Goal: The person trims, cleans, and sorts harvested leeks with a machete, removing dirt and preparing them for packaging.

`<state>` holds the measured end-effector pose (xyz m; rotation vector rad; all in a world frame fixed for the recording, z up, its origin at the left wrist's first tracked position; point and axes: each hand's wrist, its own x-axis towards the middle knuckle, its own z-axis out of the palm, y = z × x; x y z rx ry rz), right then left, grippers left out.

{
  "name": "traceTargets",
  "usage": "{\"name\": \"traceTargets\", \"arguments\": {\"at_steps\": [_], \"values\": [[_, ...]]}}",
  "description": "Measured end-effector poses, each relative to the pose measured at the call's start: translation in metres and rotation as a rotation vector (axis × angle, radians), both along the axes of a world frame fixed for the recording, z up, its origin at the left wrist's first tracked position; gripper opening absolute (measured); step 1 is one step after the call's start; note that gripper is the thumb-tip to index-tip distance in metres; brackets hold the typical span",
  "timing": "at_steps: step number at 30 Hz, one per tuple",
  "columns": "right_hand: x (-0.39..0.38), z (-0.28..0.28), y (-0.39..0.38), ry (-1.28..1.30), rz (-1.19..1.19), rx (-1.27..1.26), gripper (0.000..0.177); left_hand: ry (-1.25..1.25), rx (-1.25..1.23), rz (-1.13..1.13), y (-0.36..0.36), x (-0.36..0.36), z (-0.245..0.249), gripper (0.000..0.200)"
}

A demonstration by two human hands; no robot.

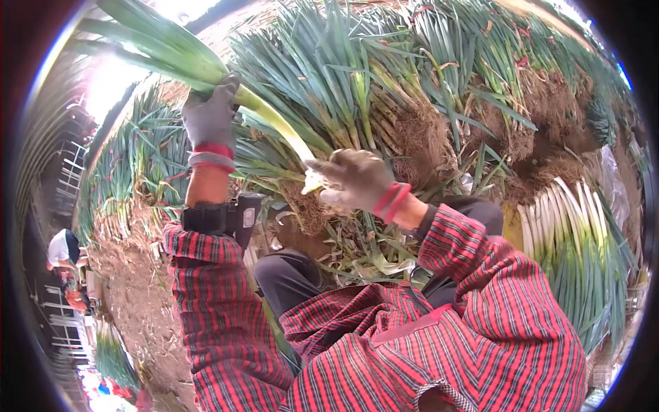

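Observation:
My left hand, in a grey glove with a red cuff, is wrapped round a large green onion where its leaves begin to fan out. The leaves stretch to the upper left, and the pale stalk slants down to the right. At its white root end, the fingers of my right hand, also gloved, are closed round the tip. Loose leaves and peelings lie on the ground between my knees.
Unpeeled green onions with earthy roots are heaped in front. White-stalked green onions lie in a pile at my right. Bare soil stretches to the left, where another person is far off.

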<state>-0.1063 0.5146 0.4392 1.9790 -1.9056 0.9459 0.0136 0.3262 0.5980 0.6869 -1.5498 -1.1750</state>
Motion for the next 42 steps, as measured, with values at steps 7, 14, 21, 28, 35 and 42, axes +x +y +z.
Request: {"name": "traceTargets", "arguments": {"at_steps": [7, 14, 21, 28, 35, 42], "values": [[0.006, -0.051, -0.03, -0.088, -0.012, 0.112, 0.015, -0.507, -0.334, 0.503, -0.025, 0.006, -0.008, 0.048], [-0.041, -0.247, 0.074, -0.23, 0.017, 1.132, 0.041, -0.446, -0.506, 0.572, -0.141, 0.066, 0.008, 0.032], [-0.026, -0.031, -0.029, -0.419, -0.06, -0.176, 0.037, -0.053, -0.314, 0.144, -0.12, 0.051, -0.017, 0.019], [-0.005, -0.025, -0.05, -0.452, 0.509, 0.091, 0.016, 0.105, -0.248, 0.13, -0.173, 0.053, -0.026, 0.021], [0.006, -0.075, 0.054, -0.231, 0.584, 0.205, 0.014, 0.304, 0.329, 0.059, -0.169, 0.069, -0.061, 0.043], [-0.033, -0.099, 0.054, -0.181, 0.223, 0.668, 0.049, 0.329, 0.188, -0.19, -0.188, 0.091, -0.081, 0.052]]}}
